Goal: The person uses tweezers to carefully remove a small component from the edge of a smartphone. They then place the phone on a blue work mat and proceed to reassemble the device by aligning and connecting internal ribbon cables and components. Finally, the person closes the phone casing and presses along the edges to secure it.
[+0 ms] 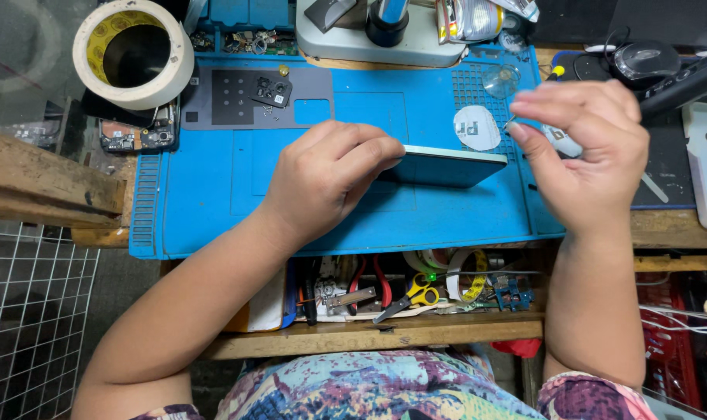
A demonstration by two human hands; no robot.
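My left hand point(326, 183) grips the left end of a slim teal phone body point(447, 166), holding it tilted on edge above the blue work mat point(213, 187). To the right, my right hand point(583, 152) is closed around a small screwdriver-like tool with a grey-white handle point(562, 140). The tool's tip is hidden by my fingers. The right hand is just right of the phone's end, not touching it.
A roll of white tape point(133, 50) sits at the back left beside a bare circuit board point(139, 136). A grey panel with small parts point(256, 95), a round white sticker point(476, 127), a microscope base point(380, 39) and a mouse point(645, 58) lie behind. Scissors point(415, 297) lie in the open drawer.
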